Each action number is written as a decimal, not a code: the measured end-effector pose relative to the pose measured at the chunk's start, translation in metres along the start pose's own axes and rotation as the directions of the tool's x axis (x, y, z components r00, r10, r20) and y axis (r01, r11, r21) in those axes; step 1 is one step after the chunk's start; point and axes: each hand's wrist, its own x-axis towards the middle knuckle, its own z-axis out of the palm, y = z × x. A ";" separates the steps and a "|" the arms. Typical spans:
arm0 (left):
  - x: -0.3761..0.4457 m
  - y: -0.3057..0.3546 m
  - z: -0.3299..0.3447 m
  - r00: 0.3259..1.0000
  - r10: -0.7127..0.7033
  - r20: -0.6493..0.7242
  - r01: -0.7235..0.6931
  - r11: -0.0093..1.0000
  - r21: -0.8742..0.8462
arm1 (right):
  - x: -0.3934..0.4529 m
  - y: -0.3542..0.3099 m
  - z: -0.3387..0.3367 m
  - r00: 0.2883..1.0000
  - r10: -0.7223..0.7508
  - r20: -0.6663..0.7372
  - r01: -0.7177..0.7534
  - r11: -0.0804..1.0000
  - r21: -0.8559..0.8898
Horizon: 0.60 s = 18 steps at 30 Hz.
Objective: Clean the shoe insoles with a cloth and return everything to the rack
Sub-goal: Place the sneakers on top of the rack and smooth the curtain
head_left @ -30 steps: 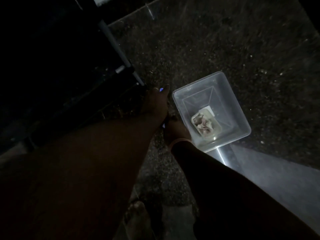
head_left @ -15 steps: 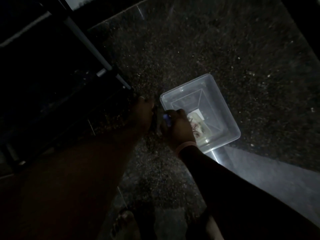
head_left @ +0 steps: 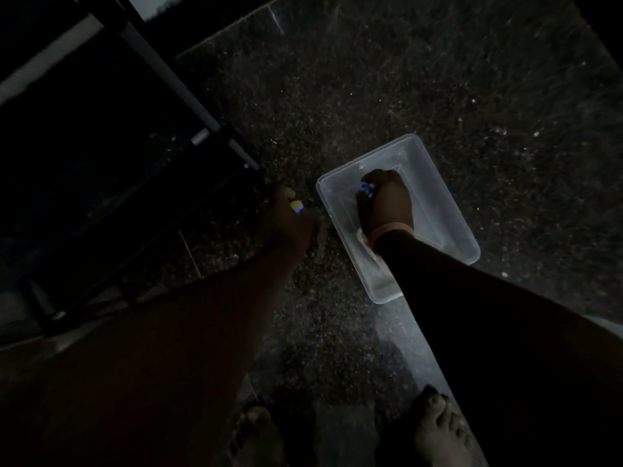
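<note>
Right hand (head_left: 384,210) fingers curled down inside the clear tub (head_left: 448,210) on the floor, over the pale cloth (head_left: 365,242); whether they grip it, cannot tell. Left hand (head_left: 290,217) fingers curled near the rack (head_left: 161,72), holding something small and yellow-blue; too dark to identify. No insoles visible. Step looks like fetching the cloth. Next: lift it out, probably wring.

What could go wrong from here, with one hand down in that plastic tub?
The right hand reaches into the clear plastic tub over the pale cloth; leaning on the light tub's wall could tip it. Whether it holds water is unclear; any spill would wet the floor by the bare feet. The view is very dark, so a misjudged grab is likely.
</note>
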 end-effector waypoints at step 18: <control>0.004 0.058 0.012 0.936 0.348 0.044 -0.348 0.905 0.244 | 0.009 0.012 -0.005 0.985 0.044 0.166 -0.024 0.993 -0.116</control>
